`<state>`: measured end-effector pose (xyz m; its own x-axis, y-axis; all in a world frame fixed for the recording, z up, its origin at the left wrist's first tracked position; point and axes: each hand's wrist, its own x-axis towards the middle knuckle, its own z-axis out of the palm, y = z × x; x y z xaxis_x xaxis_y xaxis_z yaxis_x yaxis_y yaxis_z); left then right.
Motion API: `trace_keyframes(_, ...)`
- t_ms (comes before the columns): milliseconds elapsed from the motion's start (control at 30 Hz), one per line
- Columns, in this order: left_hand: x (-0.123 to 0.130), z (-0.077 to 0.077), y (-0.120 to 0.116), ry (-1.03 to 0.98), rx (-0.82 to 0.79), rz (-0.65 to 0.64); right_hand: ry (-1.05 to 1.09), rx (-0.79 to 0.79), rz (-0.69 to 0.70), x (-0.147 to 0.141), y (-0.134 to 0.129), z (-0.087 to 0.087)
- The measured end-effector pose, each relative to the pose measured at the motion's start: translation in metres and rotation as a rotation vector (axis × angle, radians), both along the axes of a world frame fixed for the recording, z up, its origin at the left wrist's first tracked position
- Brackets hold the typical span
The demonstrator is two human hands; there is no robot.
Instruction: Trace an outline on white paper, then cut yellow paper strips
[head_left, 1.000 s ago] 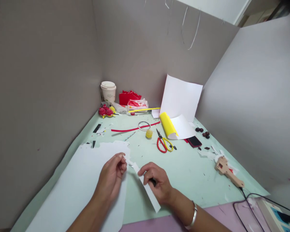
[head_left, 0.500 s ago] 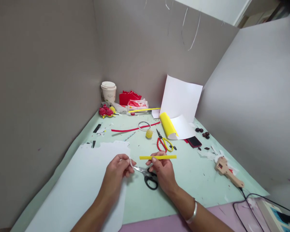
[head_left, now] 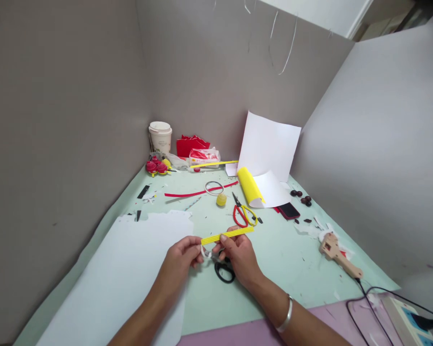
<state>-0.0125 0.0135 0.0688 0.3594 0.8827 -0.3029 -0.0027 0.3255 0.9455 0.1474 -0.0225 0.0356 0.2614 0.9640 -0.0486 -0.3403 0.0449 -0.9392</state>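
My right hand (head_left: 238, 250) pinches a flat yellow strip (head_left: 227, 235) with lengthwise lines, thumb on top near its middle. The strip tilts slightly, its right end higher. At its left end, my left hand (head_left: 185, 252) has its fingers closed on a thin white strip (head_left: 204, 252), which curls down between the hands. Just below lie black-handled scissors (head_left: 224, 272) on the green mat, their blades partly hidden by my hands and the white strip. Beyond my right hand rest scissors with one red and one yellow handle (head_left: 244, 215).
A large white sheet (head_left: 130, 269) covers the left front. Behind are a red strip (head_left: 187, 194), a ring (head_left: 214, 188), a yellow ball (head_left: 221, 200), a yellow roll (head_left: 250, 186) and a lidded cup (head_left: 160, 137). At right are a phone (head_left: 288, 211), a glue gun (head_left: 341, 255) and cables.
The yellow strip has tilted and shifted left, its left end now at my left fingers. My left hand has moved right with the white strip, closer to my right hand.
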Motion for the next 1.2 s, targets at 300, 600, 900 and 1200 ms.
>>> trace_keyframes(300,-0.001,0.004,0.0,-0.015,0.026,-0.066,0.12,-0.046,0.103,0.004,0.005,0.002)
trace_keyframes(600,-0.001,0.003,-0.001,-0.184,-0.081,-0.114,0.257,-0.067,0.167,0.009,0.008,0.005)
trace_keyframes(900,-0.001,0.001,-0.002,-0.143,-0.038,-0.095,0.144,-0.032,0.129,0.006,0.005,0.002)
trace_keyframes(1200,0.0,0.005,-0.002,-0.102,-0.026,-0.072,0.214,-0.047,0.117,0.006,0.005,0.004)
